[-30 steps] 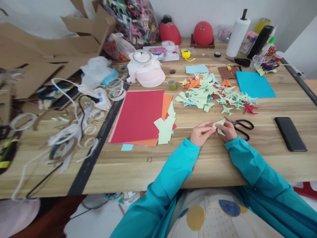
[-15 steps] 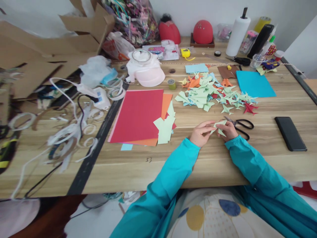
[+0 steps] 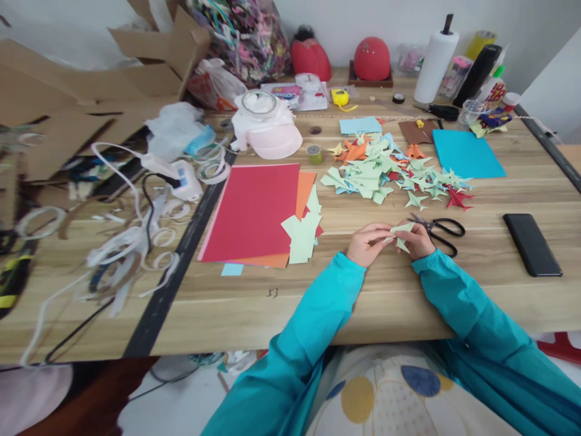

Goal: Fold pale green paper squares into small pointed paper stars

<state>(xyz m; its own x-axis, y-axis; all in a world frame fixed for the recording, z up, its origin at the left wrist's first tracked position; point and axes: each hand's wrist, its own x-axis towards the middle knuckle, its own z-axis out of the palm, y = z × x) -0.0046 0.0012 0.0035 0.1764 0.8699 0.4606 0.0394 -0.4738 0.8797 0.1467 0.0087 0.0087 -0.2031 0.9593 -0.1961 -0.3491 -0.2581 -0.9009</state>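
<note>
Between both hands, a folded pale green paper piece (image 3: 402, 230) with pointed ends is held just above the table. My left hand (image 3: 365, 243) pinches its left side, fingers closed. My right hand (image 3: 420, 241) grips the right side, its fingertips partly hidden by the paper. Black-handled scissors (image 3: 447, 233) lie directly beside my right hand. Beyond the hands is a heap of folded paper shapes (image 3: 370, 166), mostly pale green with some orange, blue and red. Loose pale green paper cut-outs (image 3: 302, 236) lie to the left.
A red sheet (image 3: 258, 212) tops a paper stack on the left. A blue sheet (image 3: 469, 153) lies at the right, with a black phone (image 3: 532, 244) nearer me. Cords and white tape coils (image 3: 122, 242) clutter the far left. A paper roll (image 3: 436, 66) stands at the back.
The folded paper has turned and tilted slightly in my fingers, its upper point lying flatter. My left hand has shifted a little to the left; the other things have stayed put.
</note>
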